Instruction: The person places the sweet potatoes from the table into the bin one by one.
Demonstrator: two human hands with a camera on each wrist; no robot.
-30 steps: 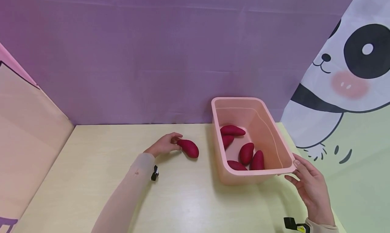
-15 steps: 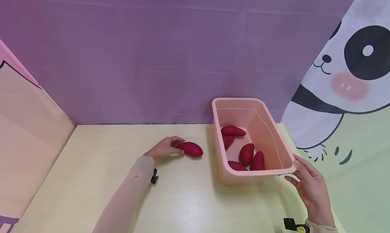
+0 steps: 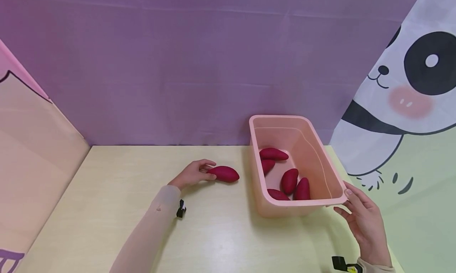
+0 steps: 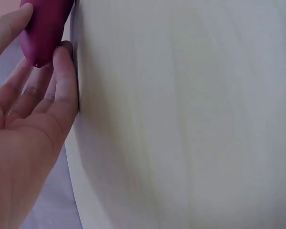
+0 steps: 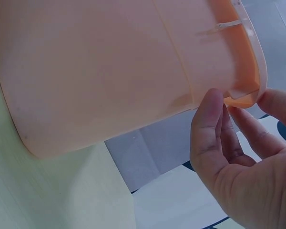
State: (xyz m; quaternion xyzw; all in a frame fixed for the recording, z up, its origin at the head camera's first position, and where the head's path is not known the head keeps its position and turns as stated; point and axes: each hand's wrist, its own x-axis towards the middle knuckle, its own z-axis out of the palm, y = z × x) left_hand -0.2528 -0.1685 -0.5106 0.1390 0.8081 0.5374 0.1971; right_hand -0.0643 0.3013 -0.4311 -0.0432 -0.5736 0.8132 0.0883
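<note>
In the head view my left hand point(image 3: 192, 174) holds one end of a dark red sweet potato point(image 3: 224, 174) low over the table, left of the pink bin. The left wrist view puts the thumb on one side of the sweet potato point(image 4: 45, 33) and the fingers on the other. My right hand point(image 3: 367, 221) pinches the bin's near right rim corner between thumb and fingers, as the right wrist view of the hand point(image 5: 248, 167) also has it. Inside the pink plastic bin point(image 3: 322, 154) lie several more sweet potatoes point(image 3: 289, 181), apart from or touching one another.
The pale wooden table point(image 3: 124, 193) ends at a purple cloth wall point(image 3: 171, 67) behind. A panda-printed panel point(image 3: 406, 106) stands along the right edge, close to the bin. On the left rises a beige panel point(image 3: 35, 166).
The sweet potato in my left hand has swung from a downward slant to nearly level and shifted slightly right. My right hand stays at the rim corner.
</note>
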